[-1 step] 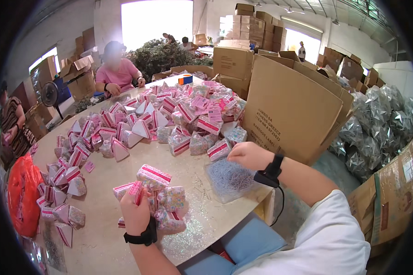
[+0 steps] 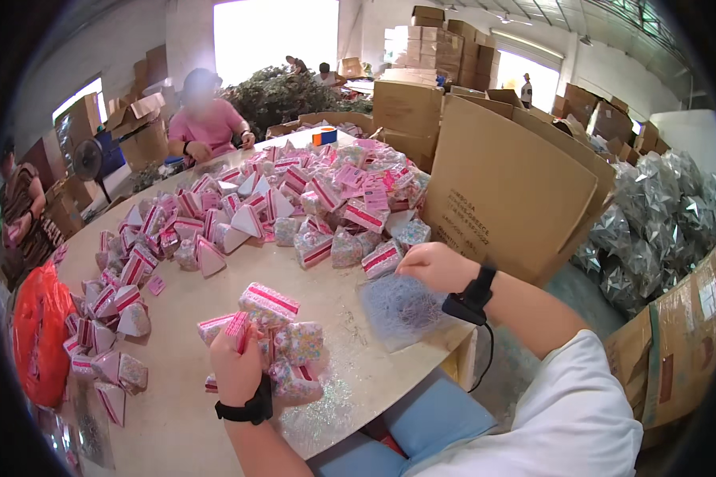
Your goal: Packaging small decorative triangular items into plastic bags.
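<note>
My left hand (image 2: pixel 237 367) is closed round a small stack of pink printed tags (image 2: pixel 236 326), held upright. Under and beside it lies a small group of cake-slice ornaments (image 2: pixel 269 302), pink and white with speckled ends. My right hand (image 2: pixel 439 268) is over a shallow clear plastic container (image 2: pixel 398 345) at the table's right edge. Thin pale lilac strands (image 2: pixel 402 300) lie tangled inside it. The thumb and fingers of that hand are pinched together at the container's far side; whether a strand is between them is too small to see.
A large heap of cake-slice ornaments (image 2: pixel 247 219) with loose pink tags covers the far table. A red plastic bag (image 2: pixel 40 338) is at the left edge. An open cardboard box (image 2: pixel 509 191) stands close by my right arm. Across the table sits a person in pink (image 2: pixel 207 123).
The view has shifted very slightly. Both hands keep nearly the same places and grips.
</note>
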`<state>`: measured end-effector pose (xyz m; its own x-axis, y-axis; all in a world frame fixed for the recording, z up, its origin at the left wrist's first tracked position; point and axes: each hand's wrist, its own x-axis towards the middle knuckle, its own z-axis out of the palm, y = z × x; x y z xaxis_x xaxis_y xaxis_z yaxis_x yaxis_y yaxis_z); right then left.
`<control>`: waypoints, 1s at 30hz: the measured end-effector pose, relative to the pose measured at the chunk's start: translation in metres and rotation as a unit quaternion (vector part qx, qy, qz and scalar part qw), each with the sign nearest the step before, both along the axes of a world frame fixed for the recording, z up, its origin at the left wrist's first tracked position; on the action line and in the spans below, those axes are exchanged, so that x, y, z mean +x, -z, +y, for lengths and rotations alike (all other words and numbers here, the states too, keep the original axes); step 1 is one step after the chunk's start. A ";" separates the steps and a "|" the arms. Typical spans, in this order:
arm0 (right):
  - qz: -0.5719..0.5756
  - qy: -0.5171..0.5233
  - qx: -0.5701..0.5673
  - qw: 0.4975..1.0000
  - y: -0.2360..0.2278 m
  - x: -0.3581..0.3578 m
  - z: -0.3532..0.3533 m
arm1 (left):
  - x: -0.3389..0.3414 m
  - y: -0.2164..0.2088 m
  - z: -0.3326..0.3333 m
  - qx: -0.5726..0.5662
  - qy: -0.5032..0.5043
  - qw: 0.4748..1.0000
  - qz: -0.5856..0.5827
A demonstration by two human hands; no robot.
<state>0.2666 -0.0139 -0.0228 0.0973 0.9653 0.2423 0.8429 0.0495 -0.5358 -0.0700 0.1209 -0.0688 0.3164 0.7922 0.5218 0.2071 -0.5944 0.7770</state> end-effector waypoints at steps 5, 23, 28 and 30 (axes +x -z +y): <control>0.094 0.039 -0.038 0.994 -0.029 -0.022 0.010 | -0.010 0.003 0.002 0.024 0.034 0.999 0.017; -0.032 0.107 0.125 0.986 -0.106 0.047 -0.002 | -0.001 0.018 0.001 0.068 -0.045 0.996 0.020; 0.194 0.042 -0.032 0.980 -0.070 0.027 -0.009 | 0.002 0.017 0.000 0.070 -0.048 0.996 0.024; 0.279 0.039 -0.024 0.959 -0.056 -0.006 -0.013 | 0.006 0.018 0.000 0.082 -0.053 0.995 0.014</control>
